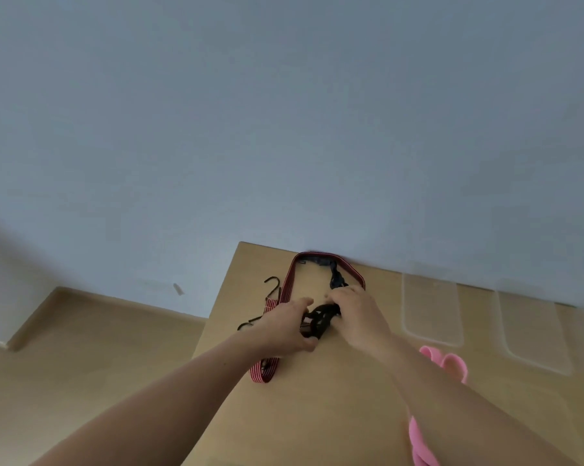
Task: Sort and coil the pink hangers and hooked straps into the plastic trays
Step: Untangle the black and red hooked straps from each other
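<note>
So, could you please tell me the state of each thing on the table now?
black strap: bunched into a coil, gripped by left hand and right hand
red striped strap: uncoiled, lying in a loop on the table
plastic trays: nothing visible inside
pink hangers: lying on the table, outside the plastic trays

From where I stood, nothing could be read: no lettering, label, brand or number showed on the red striped strap (289,280), the clear trays (432,304), the pink hangers (452,363), the table (334,415) or the wall (284,129) behind it.
</note>
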The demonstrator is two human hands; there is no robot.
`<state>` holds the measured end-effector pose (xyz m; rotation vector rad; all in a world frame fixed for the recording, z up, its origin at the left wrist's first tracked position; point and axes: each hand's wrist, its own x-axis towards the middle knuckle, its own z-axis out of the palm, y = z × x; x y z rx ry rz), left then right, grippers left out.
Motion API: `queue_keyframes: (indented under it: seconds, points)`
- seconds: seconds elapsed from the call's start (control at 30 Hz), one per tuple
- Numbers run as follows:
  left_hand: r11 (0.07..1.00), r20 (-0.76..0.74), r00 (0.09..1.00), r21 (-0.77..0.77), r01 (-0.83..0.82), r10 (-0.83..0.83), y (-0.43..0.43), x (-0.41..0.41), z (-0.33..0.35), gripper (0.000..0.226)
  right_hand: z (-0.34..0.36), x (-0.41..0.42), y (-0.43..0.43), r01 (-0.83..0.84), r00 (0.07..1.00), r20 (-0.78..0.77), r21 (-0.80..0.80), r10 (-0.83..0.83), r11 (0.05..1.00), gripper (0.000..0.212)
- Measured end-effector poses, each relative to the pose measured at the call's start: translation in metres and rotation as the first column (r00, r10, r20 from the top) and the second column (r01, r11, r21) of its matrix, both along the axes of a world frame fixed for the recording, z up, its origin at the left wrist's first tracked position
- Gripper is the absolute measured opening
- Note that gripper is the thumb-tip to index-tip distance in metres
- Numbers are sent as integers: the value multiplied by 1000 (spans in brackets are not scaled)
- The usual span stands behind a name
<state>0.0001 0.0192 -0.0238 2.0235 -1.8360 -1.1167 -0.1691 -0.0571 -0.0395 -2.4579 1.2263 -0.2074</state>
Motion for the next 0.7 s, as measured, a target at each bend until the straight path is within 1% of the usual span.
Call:
queue_keyframes:
  seconds: [0.03,0.17,0.27,0.33,0.4,0.47,0.53,0.6,0.7]
  points:
    - [1000,-24,1000,-16,-13,12,-3,1,2,74,7,4,-2,20,998,54,11,-21,1000,27]
    - [986,-189,978,-127,-109,84,-19,3,26,25,41,14,-11,98,970,223,24,-100,995,32]
    - [973,-307,950,-196,-121,56,-30,5,58,9,66,13,-18,145,928,341,33,-148,989,31]
    - [964,-352,933,-216,-157,73,-39,9,79,11,81,11,-22,178,902,394,36,-178,983,23]
    - [952,-411,906,-227,-206,98,-45,12,100,14,94,9,-23,215,857,463,80,-227,973,22]
    - [942,-474,875,-239,-236,99,-49,14,118,16,104,8,-20,206,772,564,212,-292,955,30]
    - [932,-535,838,-241,-270,105,-50,15,137,17,113,8,-15,149,706,619,347,-346,926,39]
    - [921,-624,773,-224,-318,115,-51,14,150,15,117,7,-12,94,711,606,422,-357,902,35]
    - [919,-722,683,-185,-348,114,-51,11,164,12,121,5,-9,72,730,554,521,-401,851,16]
